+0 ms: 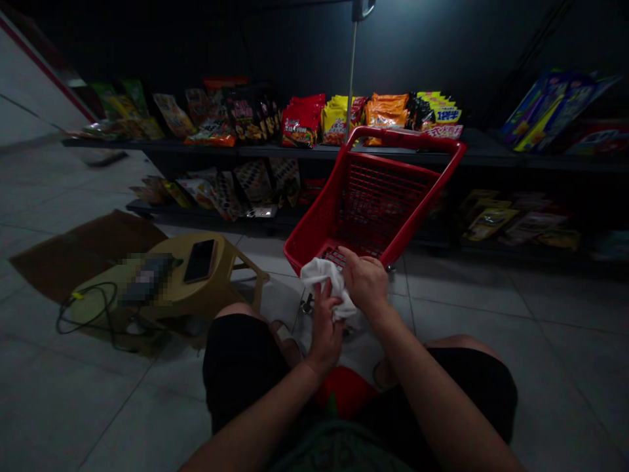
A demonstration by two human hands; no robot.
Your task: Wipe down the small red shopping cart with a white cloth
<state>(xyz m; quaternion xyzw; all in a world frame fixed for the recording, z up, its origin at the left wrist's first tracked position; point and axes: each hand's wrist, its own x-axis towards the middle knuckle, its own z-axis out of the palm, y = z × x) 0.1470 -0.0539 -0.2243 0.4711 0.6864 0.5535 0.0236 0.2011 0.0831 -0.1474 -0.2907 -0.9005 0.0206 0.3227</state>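
Note:
I sit low with my knees apart, facing a red shopping basket (pixel 314 226) that is tipped up on the tiled floor. Both hands meet at its near rim around a white cloth (pixel 322 272). My left hand (pixel 325 331) pinches the cloth from below, fingers closed on it. My right hand (pixel 364 282) grips the same cloth from above, knuckles up, right against the basket's edge. The basket's red handle (pixel 407 137) rises toward the shelves.
A low yellow stool (pixel 221 282) stands at my left, with a black phone (pixel 200 260), a blurred dark object and a cable. Dark two-tier shelves (pixel 314 152) of snack packets run along the back wall. A brown mat (pixel 83 246) lies on the left floor.

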